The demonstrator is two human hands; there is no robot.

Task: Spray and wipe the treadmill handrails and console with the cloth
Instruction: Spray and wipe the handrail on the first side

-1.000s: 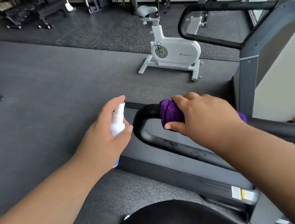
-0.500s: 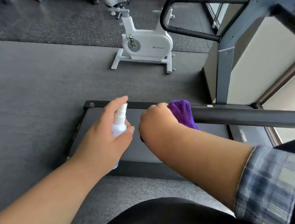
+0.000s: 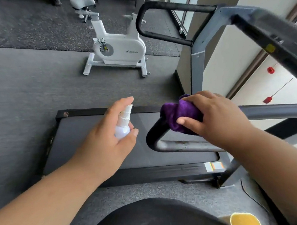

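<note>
My right hand [image 3: 213, 116] presses a bunched purple cloth [image 3: 179, 115] onto the upper bar of the near treadmill handrail [image 3: 181, 143], close to its curved end. My left hand [image 3: 108, 141] grips a small white spray bottle [image 3: 123, 124], nozzle up, with the forefinger over the top, a short way left of the rail's loop. The far handrail [image 3: 160, 9] loops out from the grey upright [image 3: 197, 66]. The console [image 3: 272, 39] slants across the upper right, partly out of frame and blurred.
The treadmill belt deck [image 3: 96, 149] lies below both hands on the dark gym floor. A white exercise bike [image 3: 118, 49] stands beyond the deck. A pale wall with red fittings [image 3: 270, 69] is at right. My dark clothing fills the bottom edge.
My right hand with the cloth has slid back along the upper bar away from the rail's curved end, which now shows again. The view has shifted. My left hand still holds the bottle.
</note>
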